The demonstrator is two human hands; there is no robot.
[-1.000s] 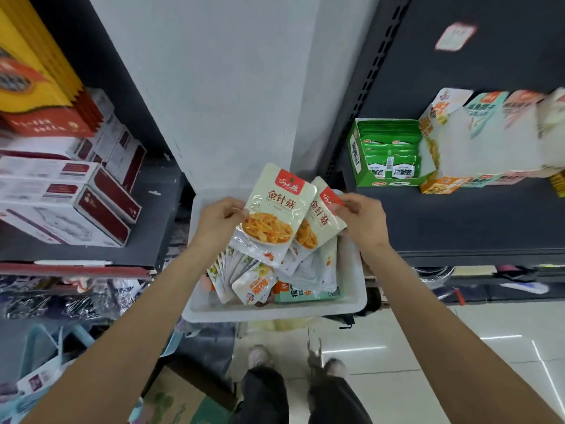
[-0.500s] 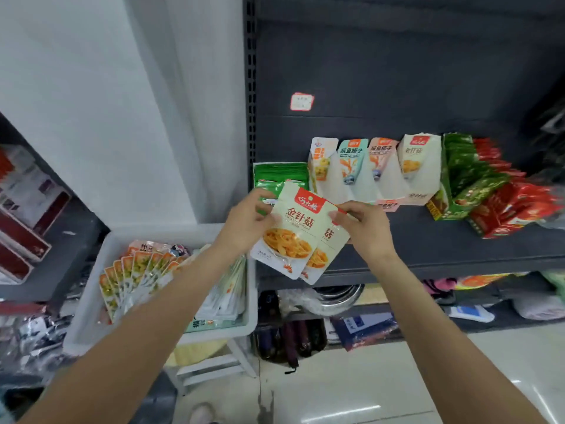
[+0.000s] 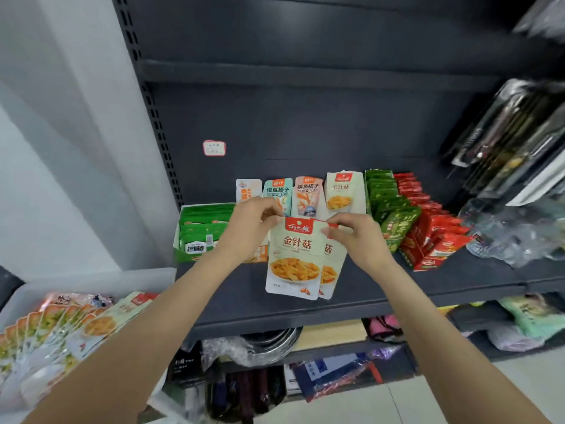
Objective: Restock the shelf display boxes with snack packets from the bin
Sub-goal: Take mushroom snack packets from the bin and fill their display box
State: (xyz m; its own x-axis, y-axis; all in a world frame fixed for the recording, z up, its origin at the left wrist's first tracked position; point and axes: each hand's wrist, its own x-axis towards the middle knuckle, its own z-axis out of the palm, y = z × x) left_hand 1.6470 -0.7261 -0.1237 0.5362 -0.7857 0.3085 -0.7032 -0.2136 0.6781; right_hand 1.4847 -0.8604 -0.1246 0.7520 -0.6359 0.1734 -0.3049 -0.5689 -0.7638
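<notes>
I hold two pale snack packets (image 3: 295,258) with red tops and a picture of yellow mushrooms, one behind the other, upright over the dark shelf (image 3: 397,289). My left hand (image 3: 250,228) pinches their top left corner and my right hand (image 3: 354,237) pinches the top right. Behind them stand the display boxes: a matching pale box (image 3: 341,191) with the same picture, and next to it a teal box (image 3: 276,192) and a pink box (image 3: 307,194). The white bin (image 3: 88,281) at lower left holds several more packets, fanned out.
A green box of green packets (image 3: 201,234) stands at the shelf's left end. Green packets (image 3: 388,209) and red packets (image 3: 428,234) fill boxes to the right, then crumpled clear plastic (image 3: 513,237). A white wall is on the left; goods lie on the shelf below.
I have carried the two packets from over the bin rightward to the shelf, and my view has turned to the display boxes. The packets now hang upright in front of the boxes.
</notes>
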